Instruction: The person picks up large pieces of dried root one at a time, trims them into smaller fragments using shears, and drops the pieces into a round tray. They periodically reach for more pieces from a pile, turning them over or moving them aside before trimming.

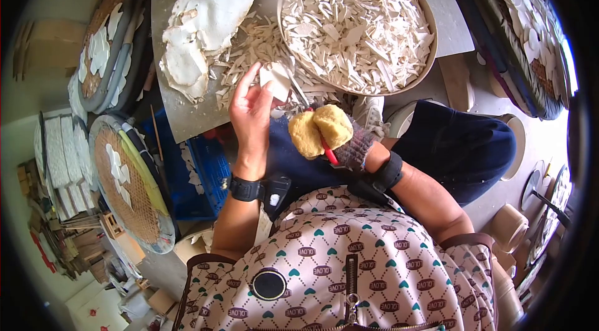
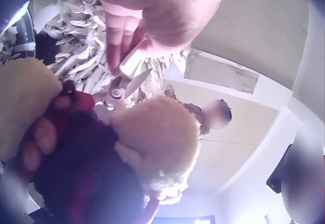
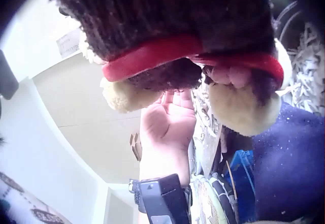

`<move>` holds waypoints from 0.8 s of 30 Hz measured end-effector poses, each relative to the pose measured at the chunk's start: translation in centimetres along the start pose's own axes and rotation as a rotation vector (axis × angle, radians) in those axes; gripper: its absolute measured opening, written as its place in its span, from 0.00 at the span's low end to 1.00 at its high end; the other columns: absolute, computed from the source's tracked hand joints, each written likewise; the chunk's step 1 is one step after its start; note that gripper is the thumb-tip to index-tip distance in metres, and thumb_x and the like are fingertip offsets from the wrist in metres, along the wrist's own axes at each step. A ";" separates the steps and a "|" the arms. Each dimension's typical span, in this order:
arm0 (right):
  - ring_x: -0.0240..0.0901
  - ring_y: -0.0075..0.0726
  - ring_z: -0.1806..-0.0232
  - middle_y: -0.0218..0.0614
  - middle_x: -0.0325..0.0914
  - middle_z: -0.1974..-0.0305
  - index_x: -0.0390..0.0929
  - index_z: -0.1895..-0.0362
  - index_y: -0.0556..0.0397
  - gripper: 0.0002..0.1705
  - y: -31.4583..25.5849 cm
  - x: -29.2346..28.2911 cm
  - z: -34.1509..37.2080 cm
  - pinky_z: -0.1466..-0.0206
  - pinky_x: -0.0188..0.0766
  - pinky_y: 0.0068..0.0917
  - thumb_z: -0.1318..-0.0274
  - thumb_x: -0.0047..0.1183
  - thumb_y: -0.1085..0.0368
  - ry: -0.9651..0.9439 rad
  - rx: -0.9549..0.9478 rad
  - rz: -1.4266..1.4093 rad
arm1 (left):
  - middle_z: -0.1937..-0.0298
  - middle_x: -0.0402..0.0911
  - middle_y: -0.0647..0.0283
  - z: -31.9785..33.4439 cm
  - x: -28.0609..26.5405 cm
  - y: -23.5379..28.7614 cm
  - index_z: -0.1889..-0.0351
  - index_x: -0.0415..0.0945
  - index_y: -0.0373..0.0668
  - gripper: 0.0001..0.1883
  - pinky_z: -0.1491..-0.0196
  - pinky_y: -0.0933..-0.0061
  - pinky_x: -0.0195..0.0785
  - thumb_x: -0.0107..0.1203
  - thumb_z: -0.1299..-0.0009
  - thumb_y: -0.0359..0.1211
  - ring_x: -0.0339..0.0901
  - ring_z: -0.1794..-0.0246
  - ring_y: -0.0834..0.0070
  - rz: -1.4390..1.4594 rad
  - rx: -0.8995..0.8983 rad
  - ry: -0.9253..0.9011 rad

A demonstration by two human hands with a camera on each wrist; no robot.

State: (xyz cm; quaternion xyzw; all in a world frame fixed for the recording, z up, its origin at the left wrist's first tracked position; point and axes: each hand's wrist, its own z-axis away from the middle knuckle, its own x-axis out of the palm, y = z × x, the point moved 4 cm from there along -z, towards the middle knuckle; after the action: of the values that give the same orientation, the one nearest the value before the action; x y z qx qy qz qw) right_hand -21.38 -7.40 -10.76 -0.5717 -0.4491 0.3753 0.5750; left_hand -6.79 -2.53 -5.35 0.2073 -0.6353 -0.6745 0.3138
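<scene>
A white flat piece (image 1: 274,81) is pinched between the thumb and fingers of the left hand (image 1: 251,112), over the pile of cut pieces. The right hand (image 1: 357,149), in a dark knitted glove (image 3: 167,10), grips red-handled scissors (image 1: 298,86). Yellow fluffy pads (image 1: 332,126) surround the handles and hide much of that hand. In the left wrist view the scissor blades (image 2: 136,83) stand apart close to the white piece (image 2: 133,61), below the left hand (image 2: 162,16). Whether the blades touch it is unclear.
A round tray (image 1: 435,41) full of white slivers stands on the grey table (image 1: 181,112). Large pale sheets (image 1: 218,9) lie at its left. A blue crate (image 1: 209,159) and woven rounds (image 1: 134,190) are at lower left. Another person (image 2: 216,116) is in the background.
</scene>
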 end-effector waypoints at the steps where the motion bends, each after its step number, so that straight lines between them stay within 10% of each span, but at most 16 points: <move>1: 0.73 0.35 0.56 0.40 0.76 0.58 0.73 0.55 0.57 0.15 0.1 0.1 -0.1 0.52 0.69 0.27 0.47 0.51 0.65 0.001 -0.015 0.092 | 0.63 0.79 0.59 0.0 -0.4 -0.6 0.44 0.65 0.35 0.18 0.66 0.80 0.73 0.49 0.33 0.26 0.76 0.67 0.80 -0.014 0.044 0.057; 8: 0.74 0.46 0.60 0.41 0.77 0.63 0.74 0.59 0.53 0.17 -0.8 0.6 0.0 0.57 0.70 0.32 0.53 0.56 0.59 0.002 -0.025 0.149 | 0.60 0.79 0.55 -0.6 -2.2 -1.3 0.50 0.70 0.33 0.14 0.65 0.75 0.77 0.49 0.33 0.26 0.80 0.67 0.69 0.109 -0.132 0.032; 13: 0.76 0.29 0.63 0.40 0.79 0.64 0.76 0.60 0.60 0.17 -0.7 1.4 -1.0 0.60 0.70 0.27 0.41 0.45 0.58 -0.073 0.177 -0.689 | 0.63 0.80 0.54 -1.0 -2.5 -0.2 0.50 0.71 0.32 0.15 0.68 0.75 0.77 0.51 0.34 0.26 0.81 0.70 0.69 0.082 -0.158 -0.036; 24: 0.74 0.26 0.61 0.36 0.77 0.61 0.73 0.57 0.59 0.16 1.1 1.3 0.7 0.57 0.71 0.25 0.41 0.48 0.59 0.091 0.269 -0.389 | 0.65 0.80 0.56 -1.0 -2.9 -1.2 0.53 0.71 0.33 0.14 0.70 0.77 0.75 0.53 0.36 0.27 0.80 0.72 0.72 0.041 -0.273 -0.084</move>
State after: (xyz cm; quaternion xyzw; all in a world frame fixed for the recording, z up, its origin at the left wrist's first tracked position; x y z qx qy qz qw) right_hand -21.55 -5.86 -11.80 -0.4093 -0.4702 0.2877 0.7271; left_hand -4.26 -1.26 -6.96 0.1210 -0.5544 -0.7561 0.3259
